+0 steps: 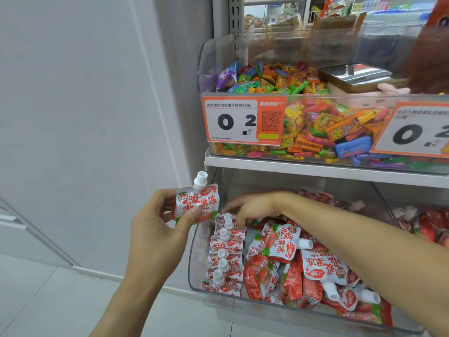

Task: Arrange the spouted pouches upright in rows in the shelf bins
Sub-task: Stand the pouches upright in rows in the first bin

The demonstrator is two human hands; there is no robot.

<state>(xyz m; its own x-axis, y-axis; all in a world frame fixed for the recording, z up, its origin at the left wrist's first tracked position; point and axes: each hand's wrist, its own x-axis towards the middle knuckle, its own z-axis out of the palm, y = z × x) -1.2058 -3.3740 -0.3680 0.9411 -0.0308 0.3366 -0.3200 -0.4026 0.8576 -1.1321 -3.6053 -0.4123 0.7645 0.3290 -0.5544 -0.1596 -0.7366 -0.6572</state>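
Pale grey wall panels and a white tiled floor fill the left of the frame beside a shop shelf unit (315, 170). At centre, the left hand (155, 223) grasps a strawberry jelly pouch (198, 203) upright by its sides, white spout cap on top, just outside the clear lower bin (194, 263), while the right hand (252, 207) reaches into the bin's back left corner, fingertips curled onto the rearmost pouch of a standing row (226, 254). Right of that row lie jumbled pouches (303, 271); above, an upper bin (211, 69) holds bright wrapped candies (274, 79) behind an orange price tag (243, 120).
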